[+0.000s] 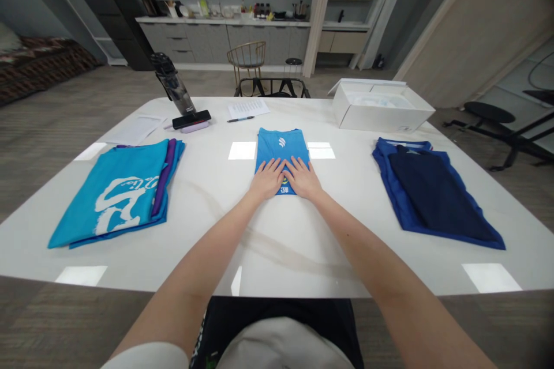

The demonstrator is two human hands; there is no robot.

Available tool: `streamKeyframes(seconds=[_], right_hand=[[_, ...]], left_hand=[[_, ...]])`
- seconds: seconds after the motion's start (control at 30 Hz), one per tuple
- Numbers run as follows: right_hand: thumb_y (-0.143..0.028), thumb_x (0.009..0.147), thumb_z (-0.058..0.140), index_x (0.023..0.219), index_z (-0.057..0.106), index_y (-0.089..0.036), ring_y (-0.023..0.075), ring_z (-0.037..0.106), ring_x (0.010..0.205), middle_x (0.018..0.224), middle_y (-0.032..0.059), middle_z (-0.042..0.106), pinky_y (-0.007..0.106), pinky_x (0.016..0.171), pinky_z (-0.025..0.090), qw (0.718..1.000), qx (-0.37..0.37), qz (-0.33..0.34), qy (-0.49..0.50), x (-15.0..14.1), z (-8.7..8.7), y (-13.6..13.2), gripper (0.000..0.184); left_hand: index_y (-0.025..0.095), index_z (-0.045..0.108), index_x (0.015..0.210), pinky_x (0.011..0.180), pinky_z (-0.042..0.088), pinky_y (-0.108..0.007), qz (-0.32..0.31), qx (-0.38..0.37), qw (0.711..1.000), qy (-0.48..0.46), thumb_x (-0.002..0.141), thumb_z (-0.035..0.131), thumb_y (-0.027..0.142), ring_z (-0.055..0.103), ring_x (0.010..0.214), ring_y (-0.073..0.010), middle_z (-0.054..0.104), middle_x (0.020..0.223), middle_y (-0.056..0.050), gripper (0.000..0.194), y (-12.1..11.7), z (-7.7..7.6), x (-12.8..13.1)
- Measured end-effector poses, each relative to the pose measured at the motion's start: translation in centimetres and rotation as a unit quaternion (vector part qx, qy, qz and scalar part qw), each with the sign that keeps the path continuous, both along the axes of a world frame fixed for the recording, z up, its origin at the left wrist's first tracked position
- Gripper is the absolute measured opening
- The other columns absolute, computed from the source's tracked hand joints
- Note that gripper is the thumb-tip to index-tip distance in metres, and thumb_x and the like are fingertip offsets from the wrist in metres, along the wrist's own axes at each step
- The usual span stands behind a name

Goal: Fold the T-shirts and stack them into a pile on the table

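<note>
A blue folded shirt (282,145) lies flat in the middle of the white table, with a white logo near its far end and white lettering near its close end. My left hand (269,177) rests palm down on its left part, fingers stretched out. On the right part lies my right hand (303,179), also flat with its fingers spread. The fingertips of the two hands nearly meet, and they cover some of the print. Neither hand grips the fabric.
Turquoise and purple shirts (116,196) are stacked at the left, navy and blue ones (437,190) at the right. Farther back stand a handheld vacuum (179,92), papers (249,108), a pen (240,119) and an open white box (381,112). The white table (208,248) has its front edge near my body.
</note>
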State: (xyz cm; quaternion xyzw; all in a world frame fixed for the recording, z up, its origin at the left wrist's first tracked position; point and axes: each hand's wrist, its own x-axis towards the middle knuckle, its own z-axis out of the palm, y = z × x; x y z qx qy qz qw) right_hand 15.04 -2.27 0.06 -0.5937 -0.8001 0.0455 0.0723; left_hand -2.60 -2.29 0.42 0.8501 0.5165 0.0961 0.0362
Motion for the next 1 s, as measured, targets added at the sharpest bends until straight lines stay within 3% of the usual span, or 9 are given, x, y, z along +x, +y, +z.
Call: streamKeyframes(seconds=[0.33,0.53,0.9,1.0], right_hand=[[-0.058,0.107,0.024,0.165,0.031,-0.027,0.0281,0.021,0.158,0.171,0.0048,0.027,0.055,0.126,0.016,1.000,0.007,-0.013,-0.012,0.4,-0.6,-2.2,0.066],[-0.066,0.105,0.024,0.165,0.029,-0.030,0.0284,0.019,0.158,0.172,0.0034,0.024,0.057,0.127,0.014,1.000,-0.008,-0.013,-0.012,0.8,-0.5,-3.4,0.071],[-0.068,0.104,0.030,0.166,0.026,-0.033,0.0321,0.016,0.159,0.173,0.0037,0.019,0.061,0.125,0.017,0.999,-0.040,-0.001,-0.013,1.5,0.5,-7.3,0.072],[-0.059,0.107,0.029,0.166,0.027,-0.031,0.0327,0.017,0.159,0.173,0.0048,0.018,0.060,0.125,0.019,0.998,-0.053,0.024,-0.022,2.2,1.2,-9.1,0.066]], left_hand=[[0.019,0.032,0.164,0.130,0.017,-0.050,-0.015,-0.013,1.000,0.009,0.105,0.023,0.063,0.024,0.158,-0.0270,0.027,0.171,-0.009,0.074,-2.4,-0.5,-0.9],[0.021,0.030,0.165,0.130,0.014,-0.052,-0.023,-0.031,0.999,0.016,0.102,0.027,0.069,0.019,0.160,-0.0284,0.023,0.172,-0.010,0.079,-3.1,-0.5,-1.4],[0.021,0.028,0.165,0.129,0.019,-0.050,-0.040,-0.052,0.998,0.002,0.103,0.033,0.065,0.017,0.160,-0.0299,0.020,0.172,-0.013,0.076,-6.3,-0.4,-2.5],[0.015,0.034,0.162,0.128,0.023,-0.047,-0.057,-0.038,0.998,0.006,0.106,0.034,0.050,0.021,0.159,-0.0287,0.026,0.170,-0.016,0.066,-7.9,0.1,-3.6]])
